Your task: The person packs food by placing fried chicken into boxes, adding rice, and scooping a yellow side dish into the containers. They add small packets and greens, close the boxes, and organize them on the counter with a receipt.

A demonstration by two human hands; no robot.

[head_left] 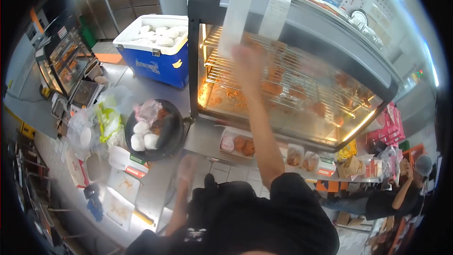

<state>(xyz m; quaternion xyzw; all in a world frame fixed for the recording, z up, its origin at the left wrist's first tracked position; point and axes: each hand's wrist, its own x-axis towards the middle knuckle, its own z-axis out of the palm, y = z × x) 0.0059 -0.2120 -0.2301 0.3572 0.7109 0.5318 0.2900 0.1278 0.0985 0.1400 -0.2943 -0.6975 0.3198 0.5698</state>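
My right hand [246, 59] is raised in front of the heated display case [283, 89], right at the lower end of a long white paper slip [236, 19]. Motion smears its fingers, so I cannot tell whether they grip the slip. A second paper slip [274, 16] hangs beside the first from the case's top edge. Low on the left, my left hand [187, 169] is blurred too, over the gap by the counter. Closest to it is a round black pan [163, 148] with white wrapped bundles [143, 137] and browned food pieces in it.
A blue cooler [151, 66] full of white bundles stands left of the case. Below the glass sits a box of fried pieces [237, 145], with paper bags [296, 155] farther right. Plastic bags [108, 118] and cutting boards [118, 208] lie left. Another person [394, 193] is at right.
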